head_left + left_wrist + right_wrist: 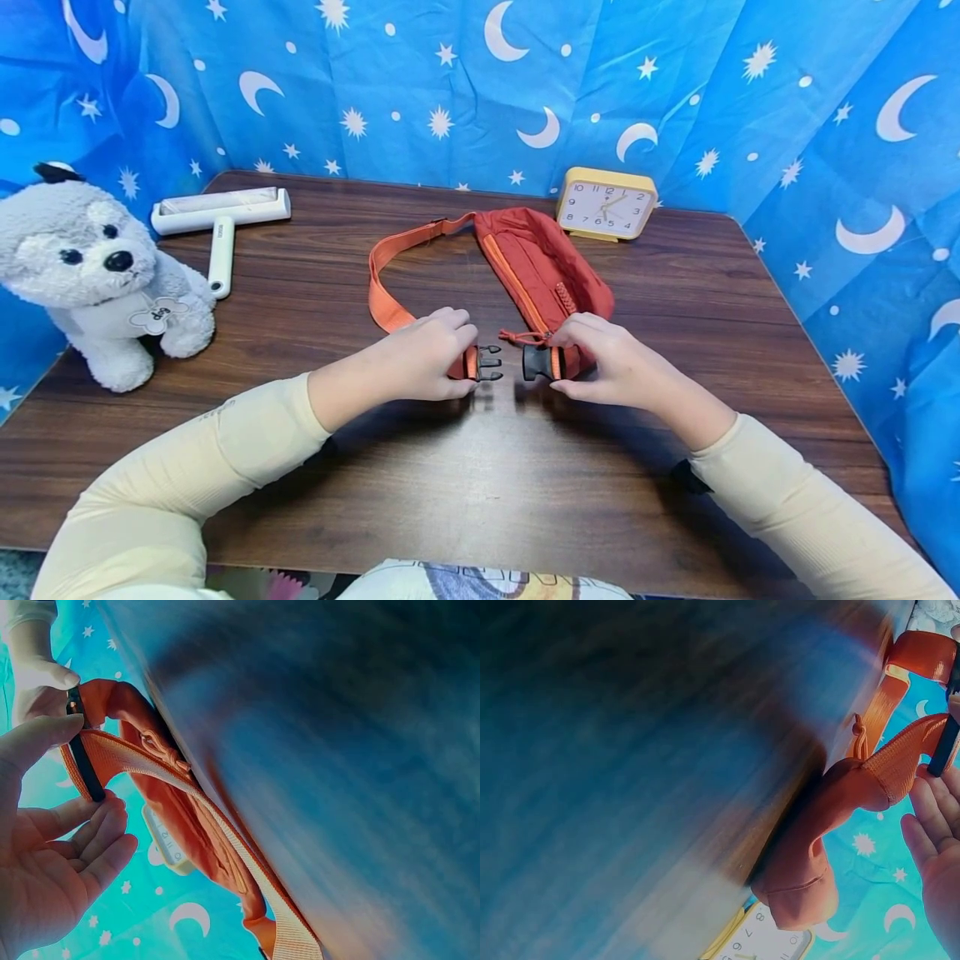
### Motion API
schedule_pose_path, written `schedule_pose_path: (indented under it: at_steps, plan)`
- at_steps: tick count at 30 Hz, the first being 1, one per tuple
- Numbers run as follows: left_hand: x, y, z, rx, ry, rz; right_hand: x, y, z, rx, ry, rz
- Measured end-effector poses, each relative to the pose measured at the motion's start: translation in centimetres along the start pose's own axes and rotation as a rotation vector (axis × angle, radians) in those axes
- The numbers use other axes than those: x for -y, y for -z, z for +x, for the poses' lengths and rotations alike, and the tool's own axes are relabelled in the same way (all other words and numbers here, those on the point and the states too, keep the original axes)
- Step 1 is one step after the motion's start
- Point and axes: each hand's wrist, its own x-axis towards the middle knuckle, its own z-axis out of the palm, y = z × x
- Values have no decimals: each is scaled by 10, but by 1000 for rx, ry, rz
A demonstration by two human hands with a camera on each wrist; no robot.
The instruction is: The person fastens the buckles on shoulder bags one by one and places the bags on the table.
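A red-orange waist bag (536,262) lies on the table, its orange strap (386,283) looping out to the left. My left hand (427,357) pinches the black pronged buckle half (489,363) at the strap's end between thumb and fingers. Opposite it, my right hand (611,362) pinches the black socket buckle half (537,363), joined to the bag's near end. The two halves face each other with a small gap between them. In the left wrist view, thumb and fingertips hold the edges of the buckle half (88,769). The right wrist view shows fingertips at the other half (943,750).
A yellow alarm clock (606,204) stands behind the bag. At the left sit a grey-and-white plush dog (105,275) and a white lint roller (221,212). Blue cloth (420,92) with moons and stars surrounds the back and sides of the brown table (465,483).
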Motion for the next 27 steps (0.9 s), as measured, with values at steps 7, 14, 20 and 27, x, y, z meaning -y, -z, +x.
schedule_pose_path:
  at_steps: [7, 14, 20, 27]
  plan:
    - [0, 0, 0, 4, 1, -2, -2, -3, 2, 2, 7, 10]
    - [2, -2, 0, -43, -28, 1, -2, -3, 4, 7, 10, 6]
    - [1, -2, 2, -52, -30, -5, -1, -2, 4, 6, 10, 2]
    - [0, -3, 2, -45, -35, 8, 0, -3, 5, 9, 15, 10]
